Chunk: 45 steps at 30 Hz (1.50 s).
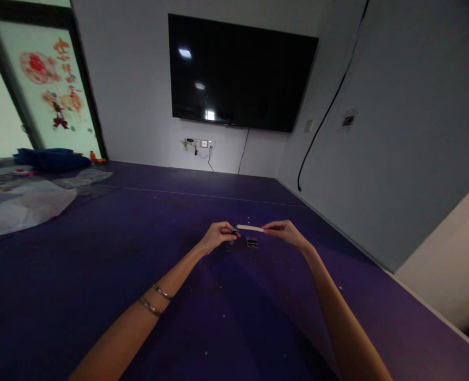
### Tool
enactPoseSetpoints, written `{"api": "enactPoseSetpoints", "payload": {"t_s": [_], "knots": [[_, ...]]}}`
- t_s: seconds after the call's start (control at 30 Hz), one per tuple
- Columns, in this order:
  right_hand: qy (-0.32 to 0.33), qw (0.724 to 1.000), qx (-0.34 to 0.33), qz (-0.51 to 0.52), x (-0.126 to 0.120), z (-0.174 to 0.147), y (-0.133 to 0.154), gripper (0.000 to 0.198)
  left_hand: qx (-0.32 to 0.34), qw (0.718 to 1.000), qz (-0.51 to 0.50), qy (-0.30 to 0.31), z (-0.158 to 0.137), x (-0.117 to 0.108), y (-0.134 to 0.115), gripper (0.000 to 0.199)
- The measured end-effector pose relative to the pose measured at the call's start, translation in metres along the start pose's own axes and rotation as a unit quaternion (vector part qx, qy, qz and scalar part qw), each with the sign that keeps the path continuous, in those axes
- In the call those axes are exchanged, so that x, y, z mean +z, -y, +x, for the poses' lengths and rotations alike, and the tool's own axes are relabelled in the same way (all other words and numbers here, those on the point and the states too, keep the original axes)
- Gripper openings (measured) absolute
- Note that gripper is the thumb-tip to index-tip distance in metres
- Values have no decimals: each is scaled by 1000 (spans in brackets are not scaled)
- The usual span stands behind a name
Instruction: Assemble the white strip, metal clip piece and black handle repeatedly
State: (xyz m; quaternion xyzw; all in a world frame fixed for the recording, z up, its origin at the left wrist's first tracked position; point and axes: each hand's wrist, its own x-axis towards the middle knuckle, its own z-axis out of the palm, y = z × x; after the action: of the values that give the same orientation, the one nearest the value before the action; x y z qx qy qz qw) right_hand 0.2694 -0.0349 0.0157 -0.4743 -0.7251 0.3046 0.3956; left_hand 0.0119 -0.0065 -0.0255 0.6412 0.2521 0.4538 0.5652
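Note:
A small dark object, grey at the top and too small to name, is pinched in my left hand. My right hand grips the right end of a thin pale strip between thumb and fingers. The strip spans level between both hands. Its left end meets or nearly meets the top of the dark object; I cannot tell whether they touch. Just below the strip, a small dark patterned piece lies on the purple surface.
Small white bits are scattered around my hands. Clear plastic sheeting and a dark blue cloth heap lie at the left. A black cable hangs down the right wall, and a large television is mounted ahead.

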Motion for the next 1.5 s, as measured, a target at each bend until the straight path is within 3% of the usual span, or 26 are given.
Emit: {"api": "enactPoseSetpoints", "payload": {"t_s": [0.53,0.7,0.87,1.07,1.5], "knots": [[22,1000,-13,-3,2,1,5,29,-13,1000,2,-10,-2,3,-4,20],[-7,1000,-19,-22,0,0,10,31,-10,1000,-5,-7,-2,3,-4,21],[20,998,-35,-38,0,0,16,29,-16,1000,9,-15,-1,4,-4,21],[-12,999,-26,-47,2,-1,20,29,-17,1000,16,-13,-2,4,-5,19],[19,995,-62,-72,3,-1,30,26,-17,999,30,-19,-1,4,-2,18]]}}
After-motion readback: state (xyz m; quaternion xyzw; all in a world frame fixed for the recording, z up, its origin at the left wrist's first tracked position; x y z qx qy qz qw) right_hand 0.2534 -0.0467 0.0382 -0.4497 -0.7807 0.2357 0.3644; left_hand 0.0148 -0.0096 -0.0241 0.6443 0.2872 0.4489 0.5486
